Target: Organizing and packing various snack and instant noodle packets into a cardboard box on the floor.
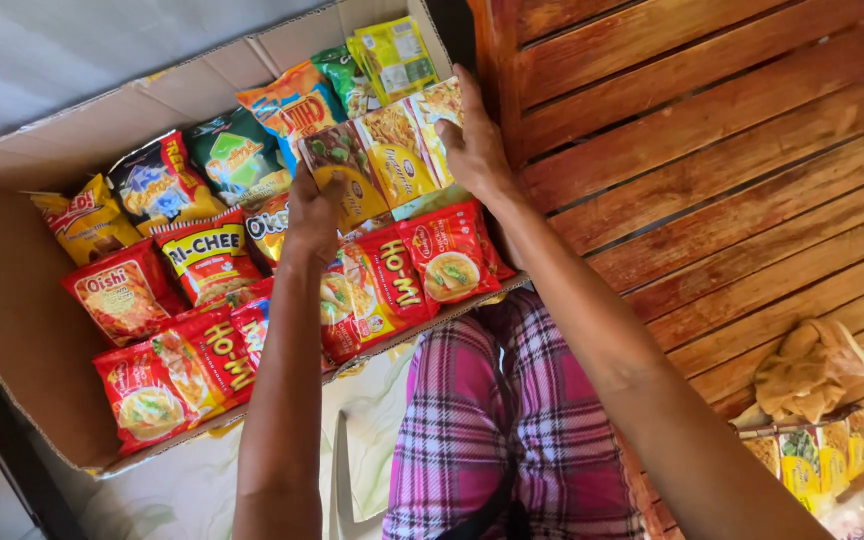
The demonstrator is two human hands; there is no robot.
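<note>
Snack packets are being arranged in the cardboard box (12, 300). The yellow packet row (382, 155) is gripped by the left hand (314, 215) and right hand (472, 140); careful, level seating seems needed next.

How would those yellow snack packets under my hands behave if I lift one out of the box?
The yellow snack packets are thin glossy pouches, so probably light, floppy and a bit slippery. They stand packed in a row inside the cardboard box, so neighbours may slump when the left hand or right hand pulls one.
</note>
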